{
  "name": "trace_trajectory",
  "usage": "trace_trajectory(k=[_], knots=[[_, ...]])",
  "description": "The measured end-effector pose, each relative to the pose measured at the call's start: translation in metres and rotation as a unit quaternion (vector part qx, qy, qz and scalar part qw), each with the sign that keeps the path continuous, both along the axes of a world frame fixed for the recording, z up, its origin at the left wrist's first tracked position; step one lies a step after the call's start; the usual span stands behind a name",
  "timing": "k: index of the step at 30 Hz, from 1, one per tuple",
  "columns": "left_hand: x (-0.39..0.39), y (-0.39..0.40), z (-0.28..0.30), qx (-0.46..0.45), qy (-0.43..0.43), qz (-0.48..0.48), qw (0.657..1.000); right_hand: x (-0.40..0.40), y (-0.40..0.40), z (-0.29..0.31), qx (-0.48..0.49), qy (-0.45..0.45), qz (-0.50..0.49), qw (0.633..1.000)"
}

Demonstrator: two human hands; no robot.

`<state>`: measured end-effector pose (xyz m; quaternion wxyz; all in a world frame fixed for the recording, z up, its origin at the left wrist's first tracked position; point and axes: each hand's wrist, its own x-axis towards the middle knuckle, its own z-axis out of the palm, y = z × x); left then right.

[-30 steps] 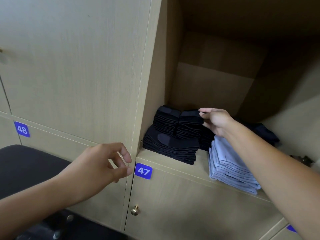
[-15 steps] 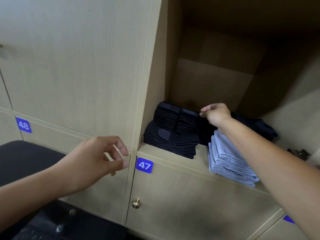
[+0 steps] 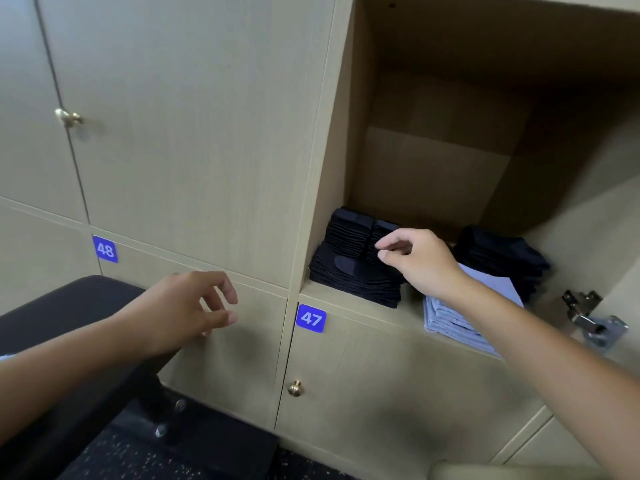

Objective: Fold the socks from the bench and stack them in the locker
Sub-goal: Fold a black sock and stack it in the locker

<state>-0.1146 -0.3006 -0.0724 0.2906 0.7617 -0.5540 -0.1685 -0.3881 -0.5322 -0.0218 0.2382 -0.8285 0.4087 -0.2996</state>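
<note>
Two bare hands are in view. The right hand (image 3: 419,259), right of centre, reaches into the open locker (image 3: 433,161) with fingers loosely curled, empty, its fingertips (image 3: 382,244) just at the front of the black folded socks (image 3: 353,261). The left hand (image 3: 188,308), lower left of centre, hovers in front of the closed doors with fingers relaxed and spread, gripping nothing. The black socks sit stacked at the left of the locker shelf. A pale blue folded stack (image 3: 460,317) lies right of them, partly under the right forearm; a further dark pile (image 3: 502,258) sits behind it. Blue plates read 47 (image 3: 310,318) and 48 (image 3: 105,249). A dark padded bench (image 3: 62,306) occupies the lower left.
</note>
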Motion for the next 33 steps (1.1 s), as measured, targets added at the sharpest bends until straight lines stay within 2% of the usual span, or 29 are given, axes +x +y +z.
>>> trace_trajectory(k=[9,20,29,33], knots=[[0.027,0.033,-0.003,0.009,-0.019,0.026,0.999,0.020,0.073,-0.016,-0.030,0.065,0.127,0.989],[0.066,0.080,0.005,0.022,-0.026,0.083,0.996,0.055,0.119,-0.040,0.013,0.100,0.239,0.966],[0.108,0.142,0.005,0.130,-0.069,0.142,0.979,0.119,0.147,-0.056,0.003,0.129,0.298,0.946],[0.128,0.172,0.009,0.170,-0.060,0.158,0.971,0.150,0.165,-0.061,0.010,0.129,0.331,0.935]])
